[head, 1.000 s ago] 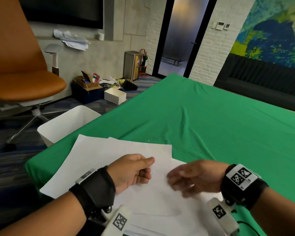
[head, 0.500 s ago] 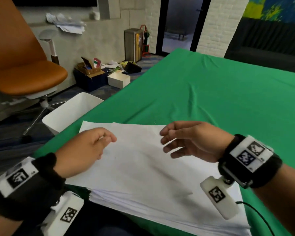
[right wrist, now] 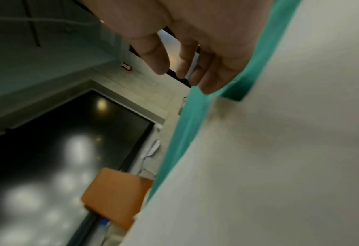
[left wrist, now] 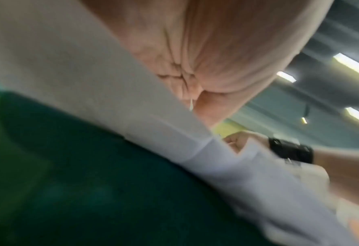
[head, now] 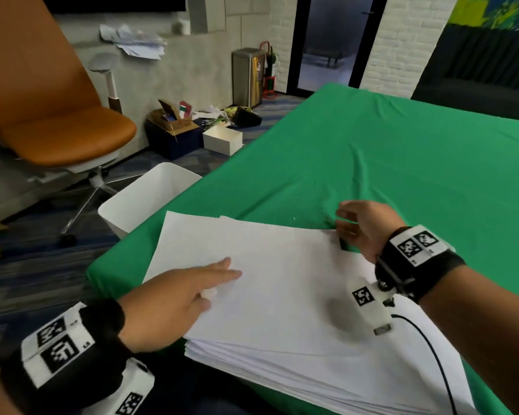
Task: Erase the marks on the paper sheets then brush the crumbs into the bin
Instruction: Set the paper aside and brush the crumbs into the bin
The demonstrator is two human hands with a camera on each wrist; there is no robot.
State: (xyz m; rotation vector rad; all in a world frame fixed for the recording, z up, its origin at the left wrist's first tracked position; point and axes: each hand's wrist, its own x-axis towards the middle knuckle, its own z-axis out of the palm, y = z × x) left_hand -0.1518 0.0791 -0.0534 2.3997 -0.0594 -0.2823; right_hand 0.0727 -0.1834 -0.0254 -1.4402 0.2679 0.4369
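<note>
A thick stack of white paper sheets (head: 282,295) lies on the green tablecloth (head: 402,160) near the table's corner. My left hand (head: 219,280) rests on the top sheet with the forefinger stretched out. A small white eraser (head: 209,293) is pinched under its thumb. In the left wrist view only the creased palm of the left hand (left wrist: 195,66) shows, blurred. My right hand (head: 346,226) hovers at the stack's far right corner with loosely bent fingers (right wrist: 161,66) and holds nothing. Dark eraser crumbs (head: 315,205) dot the cloth just beyond it.
A white bin (head: 123,211) stands on the floor against the table's left edge. An orange office chair (head: 57,130) and some boxes (head: 222,139) are farther left. A black cable (head: 432,354) runs from my right wrist over the paper.
My left hand has gone from a fist to lying on the sheet, forefinger out. My right hand moved away to the stack's far right corner, by the crumbs. The head view tilted down.
</note>
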